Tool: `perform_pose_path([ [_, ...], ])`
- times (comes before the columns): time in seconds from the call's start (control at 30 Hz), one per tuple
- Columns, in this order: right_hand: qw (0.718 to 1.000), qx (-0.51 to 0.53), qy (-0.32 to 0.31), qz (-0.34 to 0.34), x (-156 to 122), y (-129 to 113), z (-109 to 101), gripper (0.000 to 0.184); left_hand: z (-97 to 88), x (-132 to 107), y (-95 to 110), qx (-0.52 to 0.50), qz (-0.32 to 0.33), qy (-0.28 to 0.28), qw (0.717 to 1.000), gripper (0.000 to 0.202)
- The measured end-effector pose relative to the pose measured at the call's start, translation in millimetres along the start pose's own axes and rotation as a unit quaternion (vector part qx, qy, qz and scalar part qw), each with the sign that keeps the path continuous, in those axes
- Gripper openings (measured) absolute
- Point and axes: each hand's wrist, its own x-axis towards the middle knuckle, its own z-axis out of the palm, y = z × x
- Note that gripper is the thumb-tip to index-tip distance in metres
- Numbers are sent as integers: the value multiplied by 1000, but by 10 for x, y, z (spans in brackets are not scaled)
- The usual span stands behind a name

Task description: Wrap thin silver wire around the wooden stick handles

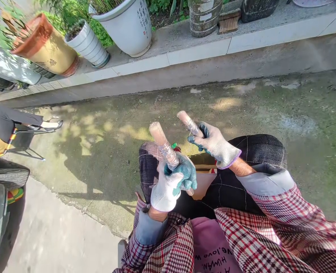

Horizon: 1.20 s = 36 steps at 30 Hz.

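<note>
My left hand (173,182), in a white and teal work glove, grips a wooden stick (160,142) wound with fine silvery wire, held upright over my knees. In my right hand (215,144), gloved the same way, is a second wire-wrapped wooden stick (188,122), pointing up and to the left. The two sticks are a short way apart, and a thin wire seems to run between them. Below the hands, something beige and red (203,170) rests on my lap between my dark checked trouser legs.
Concrete ground with mossy patches (242,106) lies ahead. Behind a raised kerb (199,53) stand several plant pots, including a large white pot (128,26). At the left another person's legs (16,121) rest on a folding chair. A vehicle wheel (5,176) is at the far left.
</note>
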Motion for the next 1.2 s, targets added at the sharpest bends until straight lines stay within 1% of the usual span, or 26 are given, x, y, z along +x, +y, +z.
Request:
perform_pose_path([
  [0.07, 999, -1, -33, 10, 16, 9, -42, 34, -41, -19, 13, -9, 8, 4, 1000, 47],
  [0.1, 998, 5, -57, 4, 16, 4, -71, 36, -63, -25, 22, -12, 16, 8, 1000, 46],
  [0.2, 988, 31, -152, -18, -10, -42, -160, 41, -134, -32, 58, -15, 44, 14, 999, 47],
  [0.23, 983, 39, -178, -18, -21, -62, -179, 41, -158, -33, 69, -12, 49, 17, 999, 48],
  [0.27, 980, 47, -191, -15, -30, -78, -189, 40, -180, -36, 78, -9, 53, 23, 998, 48],
  [0.3, 981, 56, -188, -9, -35, -88, -186, 39, -200, -42, 82, -6, 58, 28, 998, 48],
  [0.33, 983, 65, -172, -2, -36, -90, -172, 38, -216, -51, 82, -5, 62, 33, 997, 48],
  [0.43, 991, 100, -85, 20, -25, -59, -82, 39, -232, -105, 49, -11, 68, 54, 996, 45],
  [0.47, 991, 112, -63, 30, -21, -42, -49, 41, -228, -128, 30, -11, 66, 61, 996, 44],
  [0.53, 989, 132, -40, 51, -17, -15, -1, 45, -211, -174, -9, -4, 60, 63, 996, 42],
  [0.6, 986, 143, -39, 75, -20, -5, 9, 45, -197, -213, -29, 4, 65, 53, 997, 41],
  [0.7, 984, 147, -53, 90, -24, -16, -56, 37, -208, -249, 9, 0, 78, 40, 996, 37],
  [0.8, 980, 159, -106, 52, -2, -20, -167, 37, -270, -259, 100, -14, 83, 56, 995, 35],
  [0.87, 978, 168, -123, 31, 33, -3, -213, 37, -331, -254, 144, -23, 93, 77, 992, 33],
  [0.93, 980, 171, -94, 41, 80, 33, -213, 36, -395, -248, 147, -26, 97, 95, 990, 33],
  [1.0, 982, 168, -40, 76, 130, 82, -173, 37, -448, -244, 107, -27, 91, 108, 990, 33],
  [1.07, 980, 161, -2, 117, 170, 134, -118, 38, -480, -242, 42, -31, 76, 115, 990, 33],
  [1.13, 977, 156, 16, 142, 193, 180, -77, 38, -488, -240, -20, -30, 61, 118, 991, 33],
  [1.2, 976, 160, 7, 145, 200, 213, -64, 34, -484, -238, -65, -22, 53, 117, 992, 35],
])
